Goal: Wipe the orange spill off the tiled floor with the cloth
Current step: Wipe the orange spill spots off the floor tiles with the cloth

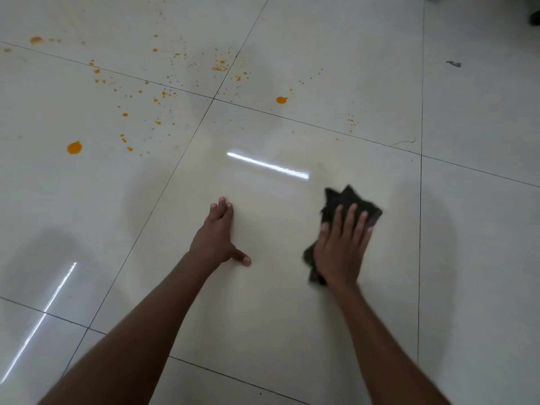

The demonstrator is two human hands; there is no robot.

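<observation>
Glossy off-white tiled floor point(292, 302), dark grout lines, two streaks of reflected light. Orange spill point(74, 147): two larger round drops and many small specks, scattered over the far left and middle tiles, well apart from both hands. Dark grey crumpled cloth point(347, 200): on the near tile, to the right. Right hand point(340, 249): flat on the cloth, fingers straight and spread, pressing it down. Left hand point(217, 235): flat on bare tile, fingers straight, thumb out, holding nothing. Small dark mark point(453, 64): far right tile.
</observation>
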